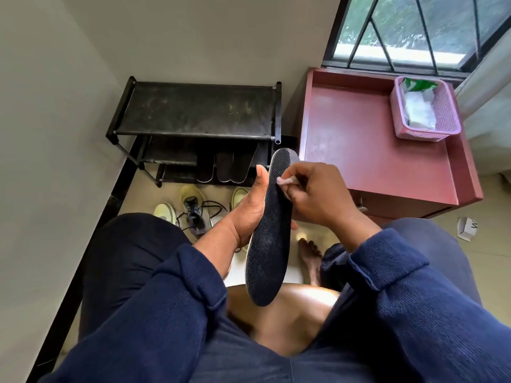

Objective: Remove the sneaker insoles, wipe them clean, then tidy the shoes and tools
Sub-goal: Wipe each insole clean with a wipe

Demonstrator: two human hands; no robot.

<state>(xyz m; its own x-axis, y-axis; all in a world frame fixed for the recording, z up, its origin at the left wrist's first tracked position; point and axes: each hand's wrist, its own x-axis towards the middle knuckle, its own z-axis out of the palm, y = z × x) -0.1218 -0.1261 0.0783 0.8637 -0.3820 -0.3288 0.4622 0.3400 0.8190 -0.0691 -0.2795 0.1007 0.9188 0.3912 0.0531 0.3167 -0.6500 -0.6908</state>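
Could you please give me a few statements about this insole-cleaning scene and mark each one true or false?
1. The left hand holds the dark insole from below. True.
2. The right hand presses a small wipe against the insole near its toe end. True.
3. The pink basket sits on the black shoe rack. False: it sits on the red cabinet.
4. Other insoles lean against the rack's lower part. True.
5. The sneakers stand on the rack's top shelf. False: they lie on the floor in front of it.
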